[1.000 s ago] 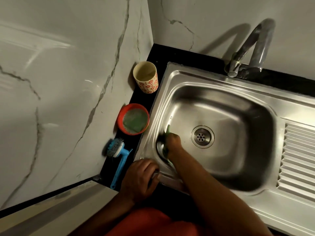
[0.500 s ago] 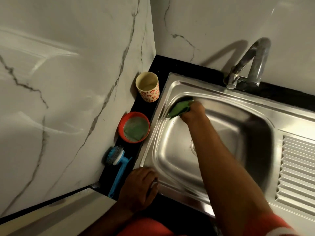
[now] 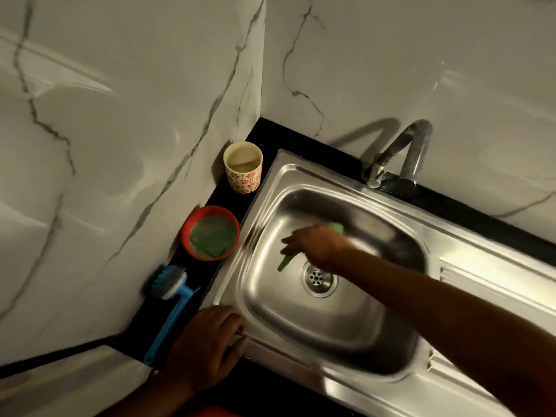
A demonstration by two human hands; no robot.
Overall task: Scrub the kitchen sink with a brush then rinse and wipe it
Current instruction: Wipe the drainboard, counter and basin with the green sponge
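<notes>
Now | right hand (image 3: 319, 248) grips blurred green scrub pad (image 3: 337, 227) | left hand (image 3: 207, 347) clasps glossy steel sink (image 3: 304, 173) rim

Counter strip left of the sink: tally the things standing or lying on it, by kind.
cup: 1
bowl: 1
brush: 1
Total: 3

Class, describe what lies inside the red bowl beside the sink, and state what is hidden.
Inside the red bowl lies a green pad, covering most of its floor. Whatever sits beneath the pad is covered and cannot be seen.
</notes>
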